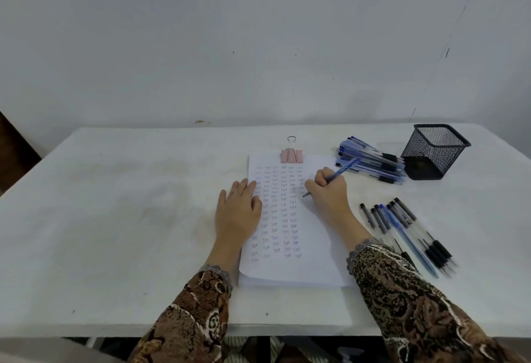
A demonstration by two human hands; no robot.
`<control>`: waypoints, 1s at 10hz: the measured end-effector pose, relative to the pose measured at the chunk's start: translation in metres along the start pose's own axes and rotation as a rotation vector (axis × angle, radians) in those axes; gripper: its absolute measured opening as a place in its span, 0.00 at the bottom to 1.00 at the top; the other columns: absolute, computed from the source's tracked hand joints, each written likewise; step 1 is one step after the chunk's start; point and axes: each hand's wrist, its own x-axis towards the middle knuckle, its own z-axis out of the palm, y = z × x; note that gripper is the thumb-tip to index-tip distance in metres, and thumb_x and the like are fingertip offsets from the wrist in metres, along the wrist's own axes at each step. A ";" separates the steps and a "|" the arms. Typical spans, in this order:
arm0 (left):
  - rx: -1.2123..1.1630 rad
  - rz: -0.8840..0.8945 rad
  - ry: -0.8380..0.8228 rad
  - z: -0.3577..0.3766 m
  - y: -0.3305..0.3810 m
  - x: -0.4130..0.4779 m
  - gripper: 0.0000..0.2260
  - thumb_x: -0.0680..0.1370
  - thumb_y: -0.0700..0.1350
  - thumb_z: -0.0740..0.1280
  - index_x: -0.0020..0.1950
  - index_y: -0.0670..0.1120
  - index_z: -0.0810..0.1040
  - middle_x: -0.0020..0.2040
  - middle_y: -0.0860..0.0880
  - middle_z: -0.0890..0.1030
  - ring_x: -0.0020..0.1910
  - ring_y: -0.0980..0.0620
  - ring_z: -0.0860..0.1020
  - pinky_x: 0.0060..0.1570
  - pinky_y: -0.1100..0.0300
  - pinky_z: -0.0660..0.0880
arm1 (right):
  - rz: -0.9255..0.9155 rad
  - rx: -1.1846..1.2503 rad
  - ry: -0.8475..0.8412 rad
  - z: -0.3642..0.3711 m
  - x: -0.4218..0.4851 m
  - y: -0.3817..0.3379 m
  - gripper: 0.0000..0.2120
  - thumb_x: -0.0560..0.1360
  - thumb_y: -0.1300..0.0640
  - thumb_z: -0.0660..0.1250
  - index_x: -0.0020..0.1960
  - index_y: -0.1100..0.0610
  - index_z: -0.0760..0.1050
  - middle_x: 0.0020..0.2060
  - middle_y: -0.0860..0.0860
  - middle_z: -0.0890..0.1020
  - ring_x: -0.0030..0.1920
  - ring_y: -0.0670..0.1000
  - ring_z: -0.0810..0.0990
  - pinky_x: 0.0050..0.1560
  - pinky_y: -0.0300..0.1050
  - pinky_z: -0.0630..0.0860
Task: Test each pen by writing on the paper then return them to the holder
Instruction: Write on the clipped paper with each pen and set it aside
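My right fingers [321, 178] are curled tight round the blue pen [343, 170], pinching it low on the barrel. That puts the tip down on the paper [314, 250], at the right end of the written block. The barrel leans away to the far right, the usual writing slant. My right hand [329, 193] sits on the sheet, for steadiness I'd say.

Over at the sheet's left edge my left hand [238, 210] lies flat, its fingers [245, 188] straight and close together, tips just over the margin. I take it that it is there to stop the page sliding under the stroke.

Now the writing: column after column of one small word in blue ink, and it reads as "Test". The rightmost column is the short one, and that's where my tip is.

A pink binder clip [291, 156] bites the far edge, holding the stack of sheets together.

To the far right, a heap of pens [370, 161] lies just beside the black mesh holder [435, 151], handy for both hand and holder. Nearer me on the right, a row of pens [408, 233] lies side by side on the surface [115, 219], tips toward me. One lot tested and one waiting is my guess, though I can't tell which is which.

No pen shows above the holder's rim, so the returning looks not yet begun. Any print on the barrels is too small to read.
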 end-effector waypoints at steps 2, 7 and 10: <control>-0.001 0.001 -0.001 0.000 0.000 0.000 0.20 0.81 0.47 0.50 0.74 0.48 0.59 0.75 0.50 0.58 0.75 0.53 0.52 0.73 0.52 0.45 | 0.013 -0.059 -0.033 -0.001 0.001 0.002 0.23 0.66 0.75 0.62 0.28 0.53 0.56 0.27 0.47 0.60 0.26 0.42 0.57 0.31 0.37 0.57; -0.013 -0.008 -0.016 -0.002 0.001 -0.001 0.20 0.81 0.47 0.50 0.74 0.49 0.59 0.75 0.50 0.58 0.75 0.53 0.52 0.73 0.53 0.44 | 0.011 -0.096 0.005 -0.002 0.002 0.001 0.22 0.66 0.73 0.62 0.28 0.53 0.55 0.26 0.48 0.59 0.26 0.44 0.56 0.28 0.34 0.57; -0.012 -0.017 -0.019 -0.001 0.001 -0.001 0.20 0.81 0.47 0.50 0.74 0.49 0.58 0.75 0.51 0.57 0.75 0.53 0.51 0.73 0.53 0.44 | 0.015 -0.095 0.011 -0.004 0.004 0.001 0.22 0.66 0.74 0.62 0.29 0.54 0.55 0.25 0.48 0.59 0.26 0.43 0.56 0.27 0.34 0.56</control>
